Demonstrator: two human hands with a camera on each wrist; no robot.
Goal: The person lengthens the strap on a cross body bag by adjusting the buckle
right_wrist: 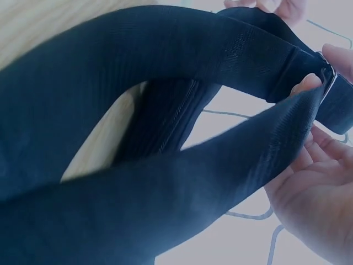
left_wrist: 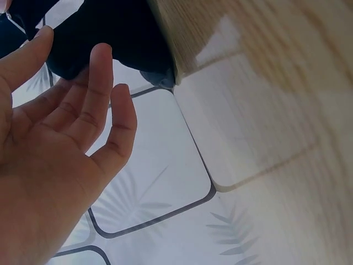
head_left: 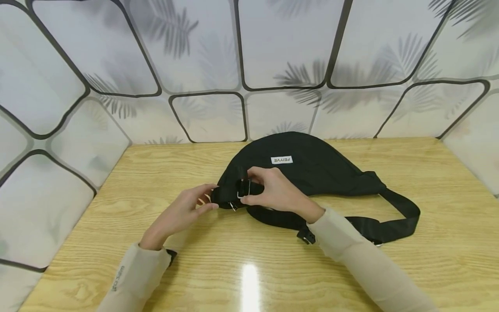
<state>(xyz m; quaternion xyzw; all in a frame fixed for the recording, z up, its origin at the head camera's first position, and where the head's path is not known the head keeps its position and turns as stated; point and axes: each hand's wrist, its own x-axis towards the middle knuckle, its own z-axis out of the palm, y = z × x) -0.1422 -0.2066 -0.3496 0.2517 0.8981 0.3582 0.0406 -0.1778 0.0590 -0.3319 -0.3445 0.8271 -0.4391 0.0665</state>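
Observation:
A black crossbody bag [head_left: 323,169] with a white label [head_left: 281,160] lies on the table, its curved side toward the back wall. At its left end, my left hand [head_left: 187,210] pinches the black fabric between thumb and forefinger; the other fingers are bent and free in the left wrist view. My right hand [head_left: 278,190] pinches the black strap [right_wrist: 138,49] at a metal slider buckle [head_left: 244,189], above the bag's left part. In the right wrist view the strap doubles back through the metal buckle [right_wrist: 331,80] in a wide loop. A zipper pull [head_left: 233,206] hangs near the left fingers.
The strap's far loop [head_left: 409,216] lies to the right on the wood-grain table [head_left: 448,268]. A black plastic buckle [head_left: 306,236] sits near the right sleeve [head_left: 351,247]. Patterned wall covering [head_left: 280,43] stands behind and at both sides of the table.

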